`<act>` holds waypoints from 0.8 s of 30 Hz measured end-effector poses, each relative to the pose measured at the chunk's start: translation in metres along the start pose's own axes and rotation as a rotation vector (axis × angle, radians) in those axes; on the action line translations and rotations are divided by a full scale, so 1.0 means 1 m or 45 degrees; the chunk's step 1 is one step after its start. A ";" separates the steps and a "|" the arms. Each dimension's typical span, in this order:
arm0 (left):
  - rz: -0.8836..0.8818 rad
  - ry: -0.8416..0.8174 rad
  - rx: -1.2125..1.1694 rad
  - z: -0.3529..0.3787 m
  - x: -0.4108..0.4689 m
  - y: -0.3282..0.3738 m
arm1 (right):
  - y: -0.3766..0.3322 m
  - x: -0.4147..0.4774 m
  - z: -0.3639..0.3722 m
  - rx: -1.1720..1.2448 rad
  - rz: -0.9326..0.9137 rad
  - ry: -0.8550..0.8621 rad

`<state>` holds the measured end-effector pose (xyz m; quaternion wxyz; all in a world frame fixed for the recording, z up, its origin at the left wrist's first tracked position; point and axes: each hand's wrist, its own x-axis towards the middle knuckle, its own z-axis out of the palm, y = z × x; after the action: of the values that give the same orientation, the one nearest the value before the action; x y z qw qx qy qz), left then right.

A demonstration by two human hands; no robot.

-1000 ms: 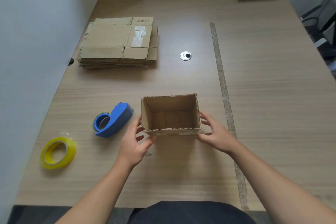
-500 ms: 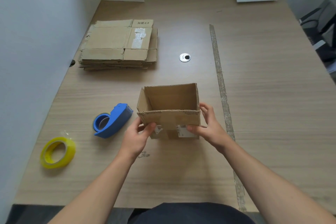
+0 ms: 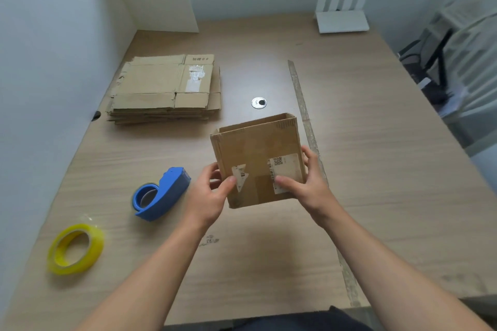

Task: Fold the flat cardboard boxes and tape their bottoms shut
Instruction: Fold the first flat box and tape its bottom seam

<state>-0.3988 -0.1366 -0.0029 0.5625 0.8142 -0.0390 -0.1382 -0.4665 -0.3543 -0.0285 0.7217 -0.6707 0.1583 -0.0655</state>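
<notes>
Gripping box [image 3: 258, 150] by its left and right sides, left hand [image 3: 212, 193] and right hand [image 3: 309, 183] both curled on it, straight ahead of me. Mouth points far, bottom edge near. Tape dispenser [image 3: 161, 196] lies just left, nearer my left hand.

Both bare arms reach forward. The left hand [image 3: 208, 197] and the right hand [image 3: 309, 183] grip a box [image 3: 255, 148] between them. Each thumb presses the near face, and the fingers curl round the sides.
</notes>
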 end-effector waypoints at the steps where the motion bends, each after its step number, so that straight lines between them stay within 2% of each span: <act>1: 0.010 -0.013 -0.017 0.000 -0.003 0.002 | -0.002 -0.002 0.002 0.002 -0.017 0.030; 6: 0.124 -0.066 -0.054 -0.007 -0.013 0.007 | -0.009 -0.010 0.014 0.052 -0.042 0.212; 10: 0.192 -0.170 0.059 -0.008 -0.011 0.010 | -0.013 -0.016 0.007 0.073 -0.031 0.352; 13: 0.264 -0.224 0.322 -0.003 -0.002 0.015 | -0.017 -0.019 -0.012 0.058 -0.039 0.464; 19: 0.556 -0.365 0.956 0.018 0.034 0.045 | -0.025 -0.018 -0.067 -0.067 -0.060 0.646; 24: 0.733 -0.418 1.283 0.063 0.079 0.086 | -0.030 0.005 -0.123 -0.052 -0.079 0.752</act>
<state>-0.3317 -0.2425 0.0421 0.1090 0.9053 -0.4047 -0.0688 -0.4976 -0.4755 -0.0054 0.6282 -0.6416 0.3422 -0.2769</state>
